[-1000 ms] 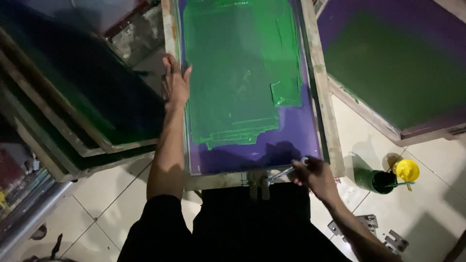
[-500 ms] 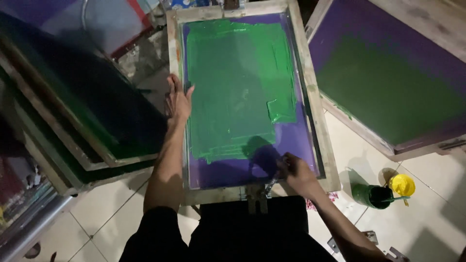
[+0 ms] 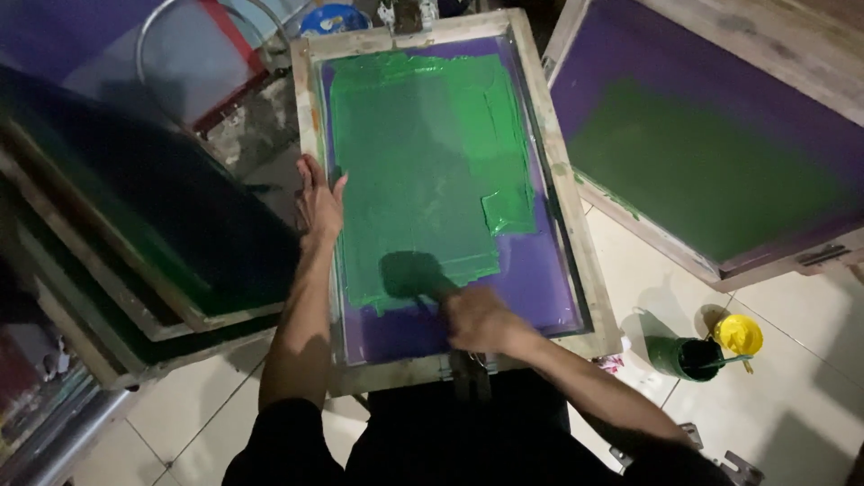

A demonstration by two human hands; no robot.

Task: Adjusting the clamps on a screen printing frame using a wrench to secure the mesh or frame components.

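The big wooden-framed printing screen point(image 3: 576, 270), purple mesh coated in wet green ink, lies flat before me. My right hand point(image 3: 477, 319) has come up from the frame's near edge onto the mesh, clenched around something I can't make out. My left hand point(image 3: 317, 205) stays flat, open, on the frame's left rail.

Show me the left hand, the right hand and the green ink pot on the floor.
left hand point(image 3: 319, 205): head view, back of the hand on the frame's left rail.
right hand point(image 3: 474, 318): head view, knuckles over the mesh.
green ink pot point(image 3: 679, 356): head view, its side wall.
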